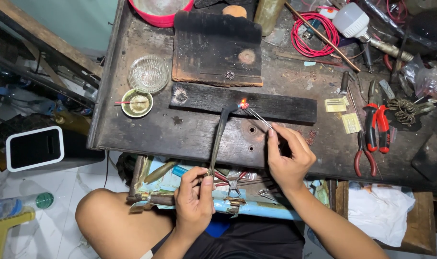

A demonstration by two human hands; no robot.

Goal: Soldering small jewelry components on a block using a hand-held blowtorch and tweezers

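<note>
While the flame is on the work, keep both hands braced against the near edge of the table [132,129]. Your left hand [195,201] is closed around the near end of a slim torch pipe [218,139], thumb and fingers pinching it; the pipe runs away from you and its tip sits just left of the glow. Your right hand [288,160] is closed in a fingertip pinch on a pair of fine tweezers [258,117], whose tips hold a small glowing piece [243,104] over the charred wooden block [257,104] lying across the middle of the table.

Hold the pipe tip steady and aimed at the piece alone, not at the tweezer tips. Keep the piece above the block, so that a drop lands on charred wood. Judging from the bright orange glow, heat is already high; watch the colour closely to avoid melting.

Red-handled pliers [375,125] lie well apart to the right. A glass dish [148,73] and a small bowl [137,103] stand to the far left, clear of the flame.
</note>
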